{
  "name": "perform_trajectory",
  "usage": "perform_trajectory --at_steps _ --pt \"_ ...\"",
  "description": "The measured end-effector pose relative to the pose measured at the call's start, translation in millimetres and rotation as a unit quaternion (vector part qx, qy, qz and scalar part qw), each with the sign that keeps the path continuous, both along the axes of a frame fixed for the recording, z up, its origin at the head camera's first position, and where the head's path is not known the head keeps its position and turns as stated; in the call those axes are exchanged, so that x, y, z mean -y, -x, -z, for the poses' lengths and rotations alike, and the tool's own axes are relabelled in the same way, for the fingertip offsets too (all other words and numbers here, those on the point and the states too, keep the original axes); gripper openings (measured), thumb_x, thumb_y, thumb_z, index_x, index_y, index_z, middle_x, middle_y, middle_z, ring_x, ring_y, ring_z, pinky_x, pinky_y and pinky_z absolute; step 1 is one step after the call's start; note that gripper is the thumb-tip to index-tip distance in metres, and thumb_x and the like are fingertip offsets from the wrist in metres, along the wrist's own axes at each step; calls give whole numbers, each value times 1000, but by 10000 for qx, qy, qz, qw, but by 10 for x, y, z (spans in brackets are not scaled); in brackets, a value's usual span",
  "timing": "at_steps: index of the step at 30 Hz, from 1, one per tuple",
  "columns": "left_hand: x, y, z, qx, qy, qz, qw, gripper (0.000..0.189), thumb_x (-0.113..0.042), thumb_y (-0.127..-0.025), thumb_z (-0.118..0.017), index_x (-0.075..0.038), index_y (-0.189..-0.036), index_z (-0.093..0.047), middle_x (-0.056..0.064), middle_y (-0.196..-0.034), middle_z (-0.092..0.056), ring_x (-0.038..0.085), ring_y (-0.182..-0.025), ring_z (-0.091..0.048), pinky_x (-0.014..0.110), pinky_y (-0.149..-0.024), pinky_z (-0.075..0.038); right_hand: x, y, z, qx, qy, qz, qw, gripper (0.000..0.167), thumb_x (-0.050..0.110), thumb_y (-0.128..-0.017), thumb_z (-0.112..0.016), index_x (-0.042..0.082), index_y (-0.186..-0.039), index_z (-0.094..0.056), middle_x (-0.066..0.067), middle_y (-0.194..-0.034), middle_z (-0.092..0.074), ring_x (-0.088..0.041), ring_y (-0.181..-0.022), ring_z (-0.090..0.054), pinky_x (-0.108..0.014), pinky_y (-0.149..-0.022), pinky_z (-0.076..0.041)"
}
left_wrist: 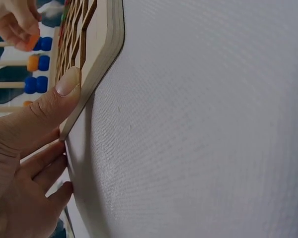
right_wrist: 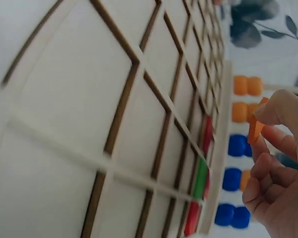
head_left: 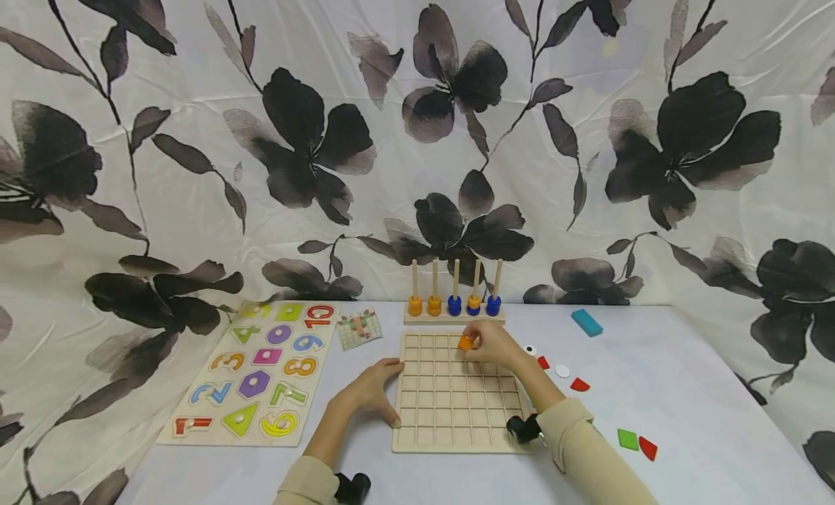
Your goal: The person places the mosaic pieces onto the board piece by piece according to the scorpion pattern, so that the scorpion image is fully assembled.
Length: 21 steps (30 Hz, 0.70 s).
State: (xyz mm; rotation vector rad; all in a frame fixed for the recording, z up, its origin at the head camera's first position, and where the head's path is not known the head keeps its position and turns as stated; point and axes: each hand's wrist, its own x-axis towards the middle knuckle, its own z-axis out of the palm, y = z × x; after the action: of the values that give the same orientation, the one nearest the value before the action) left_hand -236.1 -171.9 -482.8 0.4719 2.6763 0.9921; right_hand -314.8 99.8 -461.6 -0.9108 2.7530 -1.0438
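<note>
A wooden grid board (head_left: 450, 396) lies on the table, divided into square cells by raised strips. Between thumb and fingertips, my right hand (head_left: 492, 343) pinches a small orange tile (head_left: 465, 343) over the board's far rows. In the right wrist view this orange tile (right_wrist: 256, 122) is seen nearly edge-on, above the grid. Red pieces and a green piece (right_wrist: 200, 178) sit in cells by the board's far right corner. My left hand (head_left: 373, 393) touches the board's left edge with fingers spread; its thumb (left_wrist: 64, 89) lies against the rim.
Behind the board stands a wooden rack (head_left: 453, 319) with upright pegs bearing orange and blue beads. To the left are a number puzzle (head_left: 251, 378) and a patterned card (head_left: 359, 328). Rightward lie a turquoise block (head_left: 587, 322), a green tile (head_left: 628, 439) and red pieces (head_left: 648, 448).
</note>
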Motion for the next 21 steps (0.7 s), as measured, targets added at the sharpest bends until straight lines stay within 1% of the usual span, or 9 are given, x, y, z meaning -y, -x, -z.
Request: perform_trajectory --at_steps 2,4,8,11,13,17,21 --pt "-2 -5 -6 14 5 -8 10000 100 -14 -48 -92 8 -134 -45 25 -142 -37 44 -132 -33 52 -109 -31 69 25 14 167 -99 -107 9998 30 6 -72 -73 -5 -98 -65 -9 -87 -64 -19 -77 -59 -28 -68 -54" --pt "-3 -7 -13 10 13 -3 10000 100 -13 -48 -92 8 -134 -45 25 -142 -38 44 -132 -33 52 -109 -31 119 44 24 228 -203 -192 9993 29 5 -71 -73 -4 -97 -65 -8 -86 -64 -19 -78 -59 -30 -71 -54" --pt "-9 -10 -29 31 7 -12 10000 99 -12 -49 -92 8 -134 -45 25 -142 -37 44 -132 -33 53 -109 -31 173 87 58 105 -587 -356 9976 26 2 -69 -74 -3 -93 -66 -6 -83 -63 -17 -78 -58 -29 -71 -53" --pt "-15 -7 -28 80 -3 -38 10000 100 -13 -49 -92 8 -134 -45 24 -143 -37 44 -132 -33 53 -109 -31 190 112 75 133 -869 -461 9951 22 2 -71 -75 -1 -92 -68 -4 -82 -63 -15 -77 -56 -26 -70 -52" --pt "-16 -5 -22 112 -13 -62 9999 100 -13 -49 -92 7 -135 -45 24 -144 -36 44 -133 -32 53 -109 -31 194 122 59 217 -977 -528 9936 19 2 -73 -74 -1 -92 -69 -6 -83 -66 -17 -78 -58 -28 -71 -52" --pt "-17 -4 -14 118 -35 -76 9999 100 -13 -48 -92 7 -135 -45 24 -144 -36 44 -132 -32 53 -109 -31 205 135 5 400 -1099 -506 9918 17 -2 -77 -70 -2 -94 -72 -10 -89 -71 -23 -84 -64 -34 -77 -55" --pt "-8 -5 -8 124 -53 -78 9999 101 -13 -48 -92 7 -134 -45 24 -143 -36 44 -132 -32 53 -109 -31 224 130 5 518 -1093 -338 9921 18 -5 -77 -70 -2 -95 -73 -12 -92 -71 -25 -88 -65 -36 -79 -55"
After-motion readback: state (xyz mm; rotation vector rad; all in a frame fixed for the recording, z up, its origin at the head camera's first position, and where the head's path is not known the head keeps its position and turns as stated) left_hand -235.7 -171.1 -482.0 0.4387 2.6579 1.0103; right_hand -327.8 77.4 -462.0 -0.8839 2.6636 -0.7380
